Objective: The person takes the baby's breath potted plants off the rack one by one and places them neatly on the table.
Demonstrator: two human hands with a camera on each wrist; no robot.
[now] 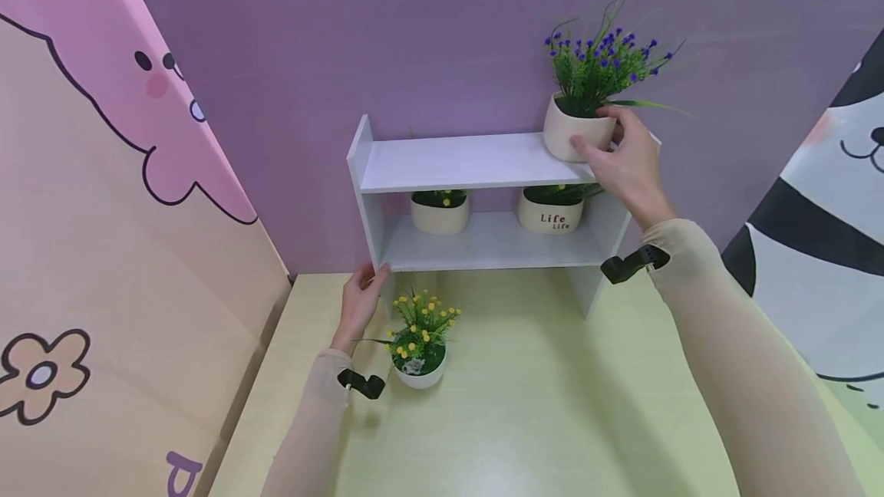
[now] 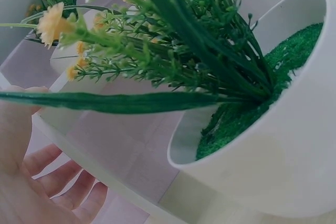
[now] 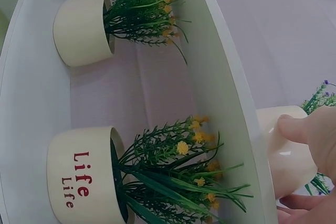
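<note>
A purple wall [image 1: 311,60] rises behind a pale yellow table [image 1: 504,420], on which a white shelf [image 1: 449,163] stands. At the right end of its upper board is the purple plant [image 1: 601,67]; whether its base touches cannot be told. The yellow plant [image 1: 423,336] stands on the table by the shelf's left side. On the lower board sit the plain pot [image 1: 440,220] and, to its right, the Life pot [image 1: 550,218], both yellow-flowered. The right hand [image 1: 631,167] grips the purple plant's pot between thumb and fingers; the left hand [image 1: 361,301] clasps the shelf's left side.
</note>
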